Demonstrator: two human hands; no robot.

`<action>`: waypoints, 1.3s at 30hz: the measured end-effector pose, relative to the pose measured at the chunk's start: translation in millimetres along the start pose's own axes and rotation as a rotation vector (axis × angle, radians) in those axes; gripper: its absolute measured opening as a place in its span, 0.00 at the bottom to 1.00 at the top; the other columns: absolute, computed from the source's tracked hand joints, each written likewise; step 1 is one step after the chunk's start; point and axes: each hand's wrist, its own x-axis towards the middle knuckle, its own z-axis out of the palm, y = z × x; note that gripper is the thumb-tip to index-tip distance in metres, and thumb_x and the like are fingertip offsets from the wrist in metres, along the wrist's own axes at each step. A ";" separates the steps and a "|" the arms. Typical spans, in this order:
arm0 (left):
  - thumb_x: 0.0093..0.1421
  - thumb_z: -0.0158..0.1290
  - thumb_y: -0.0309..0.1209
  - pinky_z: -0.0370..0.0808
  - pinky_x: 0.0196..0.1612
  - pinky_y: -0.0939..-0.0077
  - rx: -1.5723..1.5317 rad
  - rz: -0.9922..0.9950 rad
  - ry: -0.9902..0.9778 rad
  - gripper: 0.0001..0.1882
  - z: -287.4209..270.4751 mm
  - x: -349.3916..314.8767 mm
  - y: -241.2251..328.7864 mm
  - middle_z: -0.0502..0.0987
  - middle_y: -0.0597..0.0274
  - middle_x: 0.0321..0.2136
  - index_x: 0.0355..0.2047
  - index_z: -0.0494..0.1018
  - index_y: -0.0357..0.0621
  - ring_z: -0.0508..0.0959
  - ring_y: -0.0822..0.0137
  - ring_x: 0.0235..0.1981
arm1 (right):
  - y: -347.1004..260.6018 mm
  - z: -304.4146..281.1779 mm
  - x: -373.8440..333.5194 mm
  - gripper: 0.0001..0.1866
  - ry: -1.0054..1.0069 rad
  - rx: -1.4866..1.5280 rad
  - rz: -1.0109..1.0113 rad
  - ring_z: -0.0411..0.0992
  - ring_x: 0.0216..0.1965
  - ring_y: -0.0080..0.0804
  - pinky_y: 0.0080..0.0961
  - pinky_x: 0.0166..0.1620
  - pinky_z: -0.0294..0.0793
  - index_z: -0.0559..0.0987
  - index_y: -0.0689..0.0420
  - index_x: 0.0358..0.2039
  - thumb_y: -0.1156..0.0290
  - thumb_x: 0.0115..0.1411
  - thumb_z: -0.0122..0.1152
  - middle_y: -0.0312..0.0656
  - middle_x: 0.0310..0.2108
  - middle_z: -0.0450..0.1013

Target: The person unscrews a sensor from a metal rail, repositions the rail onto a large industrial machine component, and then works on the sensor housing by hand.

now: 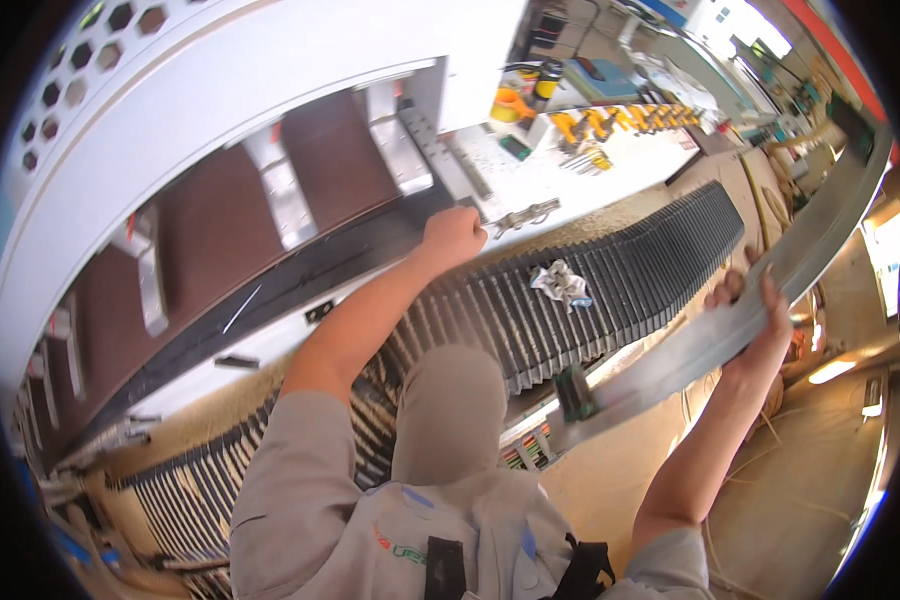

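My left hand [455, 240] is closed in a fist at the machine's edge. A small silver metal piece [530, 216] juts out beside its fingers; whether the hand grips that piece is hidden. Out to the right, my right hand [755, 325] is wrapped around a long grey metal bar [660, 372], its thumb and fingers showing at the far side. The bar slants from near my body up to the far right, and dark green end pieces [574, 393] show on it.
A white machine [270, 50] with brown panels [205, 230] and metal brackets stands at the left. Below runs a black ribbed bellows cover [570, 290] with a crumpled rag [562, 284] on it. Yellow tool holders [625, 120] line a white surface. Cables lie on the floor at right.
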 end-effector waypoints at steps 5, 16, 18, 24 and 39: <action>0.58 0.51 0.35 0.80 0.47 0.53 0.495 0.200 -0.348 0.15 54.4 124.8 1.7 0.82 0.48 0.40 0.39 0.81 0.42 0.83 0.48 0.43 | 23.4 -91.4 -71.9 0.33 0.314 0.042 0.051 0.66 0.32 0.32 0.34 0.39 0.70 0.68 0.63 0.62 0.61 0.59 0.60 0.43 0.32 0.68; 0.59 0.51 0.25 0.70 0.61 0.53 0.584 0.254 -0.355 0.16 106.9 186.4 -21.3 0.73 0.51 0.52 0.48 0.77 0.44 0.70 0.49 0.59 | 38.8 -192.6 -132.6 0.28 0.610 0.041 0.024 0.69 0.32 0.33 0.37 0.40 0.72 0.71 0.61 0.59 0.59 0.62 0.58 0.42 0.32 0.70; 0.57 0.53 0.25 0.66 0.65 0.54 0.614 0.296 -0.351 0.19 106.2 182.5 2.5 0.71 0.51 0.57 0.51 0.77 0.46 0.67 0.50 0.62 | 34.2 -202.0 -126.6 0.27 0.637 0.102 0.011 0.70 0.32 0.34 0.36 0.40 0.72 0.72 0.61 0.57 0.59 0.62 0.58 0.42 0.31 0.71; 0.52 0.62 0.31 0.48 0.70 0.31 0.431 0.483 0.012 0.35 32.5 67.1 30.7 0.55 0.46 0.71 0.62 0.70 0.47 0.54 0.34 0.70 | 26.5 -177.5 -59.5 0.27 0.605 0.250 -0.048 0.73 0.31 0.38 0.40 0.38 0.76 0.69 0.61 0.57 0.62 0.60 0.57 0.44 0.31 0.72; 0.66 0.58 0.48 0.50 0.75 0.49 -1.514 -0.128 0.304 0.48 -92.1 -261.6 71.9 0.56 0.54 0.72 0.76 0.44 0.49 0.56 0.53 0.73 | 141.4 70.6 -28.7 0.16 0.135 0.655 0.171 0.71 0.37 0.41 0.48 0.50 0.75 0.71 0.59 0.50 0.64 0.66 0.55 0.45 0.36 0.71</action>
